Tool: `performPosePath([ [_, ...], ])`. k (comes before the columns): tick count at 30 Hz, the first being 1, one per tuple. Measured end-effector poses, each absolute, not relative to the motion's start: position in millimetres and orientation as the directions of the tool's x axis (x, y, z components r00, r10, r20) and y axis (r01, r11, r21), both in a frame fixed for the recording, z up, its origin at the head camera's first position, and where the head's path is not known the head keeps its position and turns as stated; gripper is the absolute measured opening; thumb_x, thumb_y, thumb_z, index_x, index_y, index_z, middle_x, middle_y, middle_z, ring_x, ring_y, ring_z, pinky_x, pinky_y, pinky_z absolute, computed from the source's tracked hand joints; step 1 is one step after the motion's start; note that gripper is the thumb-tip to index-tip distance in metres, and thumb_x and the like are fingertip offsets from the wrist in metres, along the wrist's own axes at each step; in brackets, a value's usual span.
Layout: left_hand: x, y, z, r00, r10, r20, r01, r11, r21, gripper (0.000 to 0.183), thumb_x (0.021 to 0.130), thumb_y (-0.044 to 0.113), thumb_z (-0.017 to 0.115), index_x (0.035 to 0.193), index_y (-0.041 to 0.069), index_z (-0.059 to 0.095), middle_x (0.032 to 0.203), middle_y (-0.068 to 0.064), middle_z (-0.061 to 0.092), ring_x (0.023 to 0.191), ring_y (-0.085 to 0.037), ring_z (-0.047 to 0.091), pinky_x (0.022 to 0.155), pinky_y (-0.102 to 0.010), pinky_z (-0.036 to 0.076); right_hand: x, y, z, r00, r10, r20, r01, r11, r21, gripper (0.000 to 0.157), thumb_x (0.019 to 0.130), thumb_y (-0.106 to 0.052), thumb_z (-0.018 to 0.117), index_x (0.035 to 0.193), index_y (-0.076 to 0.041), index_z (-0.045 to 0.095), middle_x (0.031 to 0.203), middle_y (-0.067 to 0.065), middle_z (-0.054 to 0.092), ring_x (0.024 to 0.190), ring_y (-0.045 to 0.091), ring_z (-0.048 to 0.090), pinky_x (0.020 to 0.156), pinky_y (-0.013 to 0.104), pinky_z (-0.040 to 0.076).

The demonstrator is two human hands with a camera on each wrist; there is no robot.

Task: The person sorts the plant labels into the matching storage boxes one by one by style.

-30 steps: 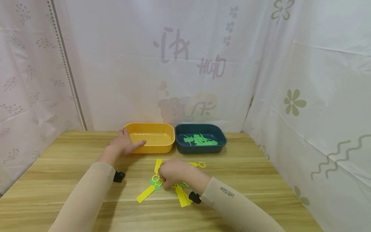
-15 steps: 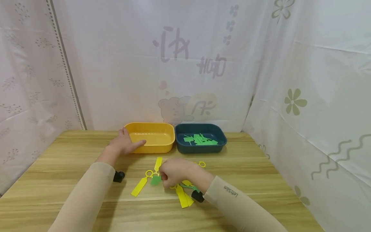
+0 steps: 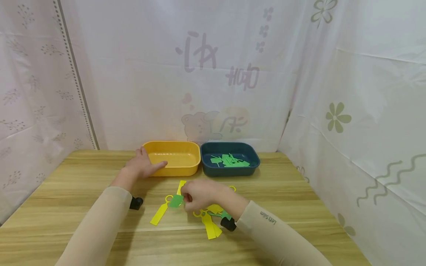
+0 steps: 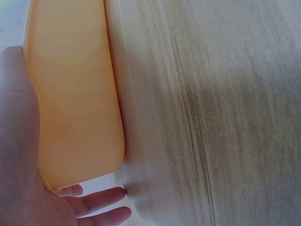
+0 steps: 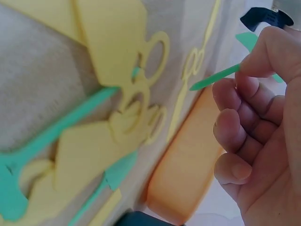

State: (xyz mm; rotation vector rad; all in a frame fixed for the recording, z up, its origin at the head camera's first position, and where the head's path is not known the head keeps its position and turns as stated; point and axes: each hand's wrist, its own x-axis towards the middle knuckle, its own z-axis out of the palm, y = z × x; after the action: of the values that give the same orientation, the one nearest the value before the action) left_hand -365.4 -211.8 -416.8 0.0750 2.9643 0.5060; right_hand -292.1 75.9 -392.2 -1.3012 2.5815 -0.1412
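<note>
In the head view, my left hand [image 3: 140, 164] rests at the front left corner of the yellow bin [image 3: 183, 171], its thumb along the front rim and its fingers, fairly straight, at the side. My right hand [image 3: 202, 194] pinches a green plant label [image 3: 176, 201] over the table, in front of the bins. In the right wrist view, thumb and forefinger grip the label's pointed stem [image 5: 214, 78]. A yellow ring tag [image 3: 159, 214] lies left of that hand. More yellow tags [image 3: 209, 226] overlap below it, with another green label [image 3: 226, 215] among them. The right hand hides part of this pile.
A dark blue bin [image 3: 229, 172] stands against the yellow bin's right side, with several green labels [image 3: 229, 160] inside. Patterned white curtain [image 3: 159, 92] hangs behind the wooden table [image 3: 283, 221] and along both sides.
The right hand has drawn a green label out from beneath the yellow ring tags and lifted it slightly. One yellow tag has shifted left and away from the other. The left hand has stayed put.
</note>
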Motion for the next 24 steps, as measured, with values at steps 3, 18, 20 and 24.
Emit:
performPosePath([
  [3, -365, -212, -417, -0.990, 0.073, -0.119, 0.030, 0.943, 0.331, 0.146, 0.093, 0.098, 0.034, 0.164, -0.020, -0.014, 0.174, -0.046, -0.003, 0.138, -0.069, 0.049, 0.113, -0.075, 0.046, -294, 79, -387, -0.571, -0.808, -0.143, -0.790, 0.589, -0.172, 0.011, 0.092, -0.026, 0.074, 0.087, -0.024, 0.065, 0.080, -0.011, 0.057, 0.068, 0.005, 0.052, 0.062, 0.020, 0.040],
  [18, -362, -213, -415, -0.990, 0.074, -0.123, 0.030, 0.944, 0.328, 0.144, 0.094, 0.096, 0.035, 0.164, -0.020, -0.013, 0.174, -0.046, -0.003, 0.142, -0.071, 0.045, 0.116, -0.076, 0.044, -310, 105, -348, -0.653, -0.755, -0.063, -0.740, 0.653, -0.162, 0.014, 0.093, -0.024, 0.072, 0.084, -0.024, 0.062, 0.080, -0.008, 0.056, 0.071, 0.010, 0.051, 0.064, 0.026, 0.039],
  [20, -362, -213, -414, -0.990, 0.076, -0.120, 0.033, 0.945, 0.326, 0.144, 0.094, 0.096, 0.034, 0.164, -0.021, -0.013, 0.174, -0.046, -0.003, 0.141, -0.071, 0.046, 0.115, -0.076, 0.044, -314, 109, -345, -0.663, -0.747, -0.038, -0.734, 0.660, -0.159, 0.013, 0.092, -0.023, 0.071, 0.083, -0.023, 0.062, 0.079, -0.007, 0.054, 0.070, 0.010, 0.050, 0.064, 0.026, 0.038],
  [24, -362, -212, -415, -0.990, 0.078, -0.120, 0.035, 0.945, 0.325, 0.144, 0.094, 0.097, 0.034, 0.164, -0.020, -0.013, 0.174, -0.046, -0.002, 0.140, -0.069, 0.048, 0.115, -0.076, 0.045, -320, 118, -339, -0.693, -0.721, 0.009, -0.714, 0.685, -0.142, 0.013, 0.092, -0.025, 0.073, 0.085, -0.024, 0.062, 0.081, -0.007, 0.056, 0.073, 0.011, 0.052, 0.067, 0.027, 0.041],
])
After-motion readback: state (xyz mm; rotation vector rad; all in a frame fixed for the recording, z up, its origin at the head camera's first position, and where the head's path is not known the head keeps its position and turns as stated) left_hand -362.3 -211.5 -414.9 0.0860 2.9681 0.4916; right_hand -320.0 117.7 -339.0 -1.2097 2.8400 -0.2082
